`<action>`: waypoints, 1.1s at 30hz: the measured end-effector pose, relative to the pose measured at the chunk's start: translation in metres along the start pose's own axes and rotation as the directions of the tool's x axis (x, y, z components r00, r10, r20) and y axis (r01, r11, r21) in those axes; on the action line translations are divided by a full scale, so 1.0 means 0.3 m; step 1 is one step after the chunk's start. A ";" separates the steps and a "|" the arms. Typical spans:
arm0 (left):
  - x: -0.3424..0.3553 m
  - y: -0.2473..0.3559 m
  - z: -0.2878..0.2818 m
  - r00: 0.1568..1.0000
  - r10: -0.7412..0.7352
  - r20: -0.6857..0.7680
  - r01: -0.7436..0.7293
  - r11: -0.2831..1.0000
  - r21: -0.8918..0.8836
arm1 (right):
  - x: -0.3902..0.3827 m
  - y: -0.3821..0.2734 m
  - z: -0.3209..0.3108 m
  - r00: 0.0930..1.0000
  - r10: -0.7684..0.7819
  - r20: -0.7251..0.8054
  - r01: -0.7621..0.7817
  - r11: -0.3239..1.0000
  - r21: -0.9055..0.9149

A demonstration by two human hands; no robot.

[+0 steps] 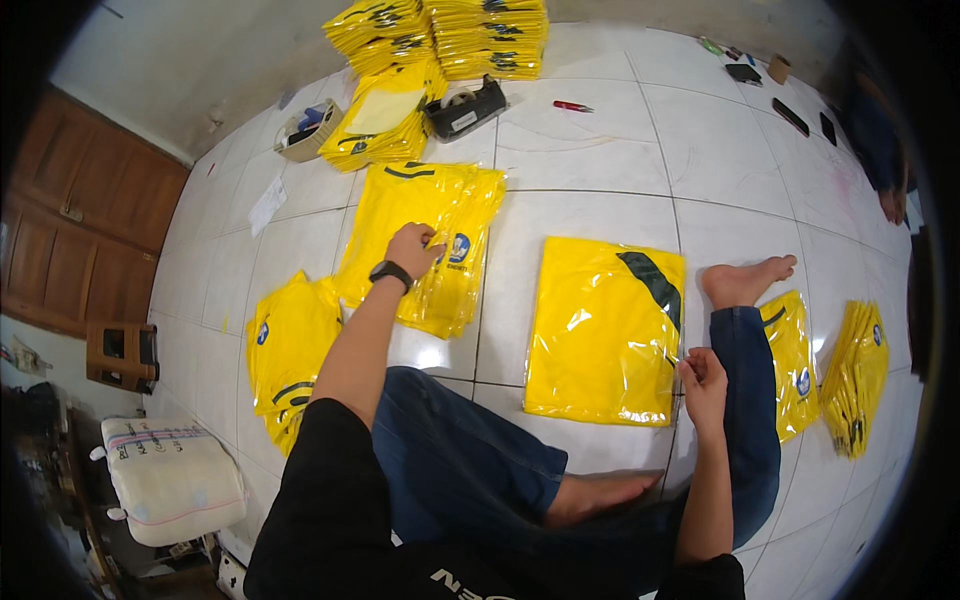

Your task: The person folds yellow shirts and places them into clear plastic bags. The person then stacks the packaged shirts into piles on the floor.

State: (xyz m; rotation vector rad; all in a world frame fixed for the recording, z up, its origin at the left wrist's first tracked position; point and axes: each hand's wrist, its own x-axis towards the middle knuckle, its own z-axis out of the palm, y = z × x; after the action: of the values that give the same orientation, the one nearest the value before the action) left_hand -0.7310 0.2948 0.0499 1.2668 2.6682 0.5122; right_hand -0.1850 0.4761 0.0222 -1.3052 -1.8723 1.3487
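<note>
While the left hand curls over 1 yellow stack, the right hand bends by the right edge of 1 flat yellow package; whether either grips anything cannot be told. Open tile separates stack from package; 1 red pen lies beyond.

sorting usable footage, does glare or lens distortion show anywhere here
In the head view, glare streaks the large yellow packet; in the head view, bright spots reflect off the tiled floor; in the head view, floor lines bow toward the edges.
</note>
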 end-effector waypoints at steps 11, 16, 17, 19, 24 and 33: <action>0.009 -0.116 -0.126 0.994 -0.106 0.009 0.104 0.950 -0.295 | -0.024 -0.073 0.047 0.996 -0.081 -0.049 0.079 0.996 -0.045; -0.051 0.068 -0.376 0.988 -0.087 -0.126 -0.027 0.711 -0.702 | -0.100 -0.159 0.118 0.972 -0.234 0.039 0.236 0.969 -0.074; -0.099 0.164 -0.449 0.984 -0.080 -0.158 -0.057 0.699 -0.713 | -0.111 -0.172 0.133 0.976 -0.202 0.085 0.208 0.976 -0.059; -0.170 0.276 -0.539 0.994 -0.017 -0.108 -0.083 0.527 -0.846 | -0.117 -0.188 0.176 0.967 -0.196 0.162 0.199 0.980 0.003; -0.555 0.664 -0.565 0.988 0.036 0.153 0.156 -0.115 -0.981 | -0.143 -0.308 0.229 0.905 0.101 0.413 -0.227 0.936 0.268; -0.768 0.540 -0.019 0.801 0.182 0.570 0.593 -0.366 -0.717 | -0.333 -0.469 -0.114 0.905 0.258 0.338 -0.422 0.644 0.638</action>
State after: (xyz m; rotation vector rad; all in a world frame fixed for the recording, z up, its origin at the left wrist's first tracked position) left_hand -0.4691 0.2104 0.1102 0.0423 0.8781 1.5649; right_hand -0.1733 0.3939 0.1773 -1.1388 -1.0075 2.2010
